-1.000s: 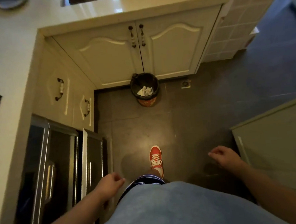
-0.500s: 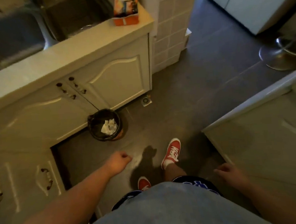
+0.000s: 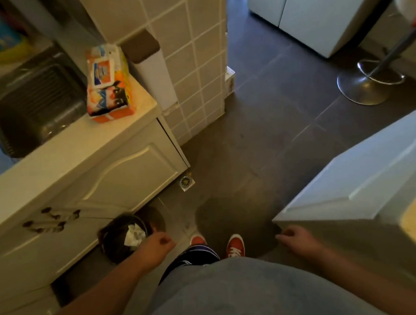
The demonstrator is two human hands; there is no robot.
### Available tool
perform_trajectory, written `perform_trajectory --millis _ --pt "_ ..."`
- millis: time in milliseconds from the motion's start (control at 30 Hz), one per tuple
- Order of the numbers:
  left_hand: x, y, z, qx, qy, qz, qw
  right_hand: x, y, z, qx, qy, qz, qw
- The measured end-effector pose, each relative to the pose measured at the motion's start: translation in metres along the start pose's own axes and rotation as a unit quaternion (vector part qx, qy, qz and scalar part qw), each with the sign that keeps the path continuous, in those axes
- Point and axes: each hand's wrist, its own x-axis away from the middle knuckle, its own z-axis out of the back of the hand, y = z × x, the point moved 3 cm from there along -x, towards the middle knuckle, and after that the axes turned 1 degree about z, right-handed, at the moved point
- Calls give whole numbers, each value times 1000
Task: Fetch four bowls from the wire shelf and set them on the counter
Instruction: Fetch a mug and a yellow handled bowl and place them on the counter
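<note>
No bowl and no wire shelf show in this view. The cream counter (image 3: pixel 61 152) runs along the left, with a steel sink (image 3: pixel 33 105) set into it. My left hand (image 3: pixel 156 245) hangs low over the floor beside a bin, fingers curled loosely, holding nothing. My right hand (image 3: pixel 295 237) hangs at the right, next to the corner of a white cabinet, fingers also curled and holding nothing. Both forearms reach in from the bottom edge.
An orange wipes pack (image 3: pixel 108 83) lies on the counter's end. A black waste bin (image 3: pixel 124 237) stands against the cabinet doors. A tiled pillar (image 3: pixel 189 48) rises ahead, a white cabinet (image 3: pixel 351 184) juts in at right, and a bar stool base (image 3: pixel 366 84) sits far right on the dark floor.
The view has swung right and upward, past the counter corner toward the tiled pillar and the passage. Both hands stayed low and empty; my feet have stepped.
</note>
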Motion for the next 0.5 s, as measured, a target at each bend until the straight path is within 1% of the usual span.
perform_trajectory --millis 133,267,367,500 --pt "-29 -1 30 -13 -4 30 999 -47 -84 15 12 -24 38 999" --pt "-76 13 67 -11 -8 52 999 -96 -151 45 -4 -12 60 998" --pt "-119 40 100 -2 -11 60 998 -122 -174 79 -19 3 51 999" --pt "-171 111 139 -41 -22 22 999 -136 -166 126 -41 59 -7 997"
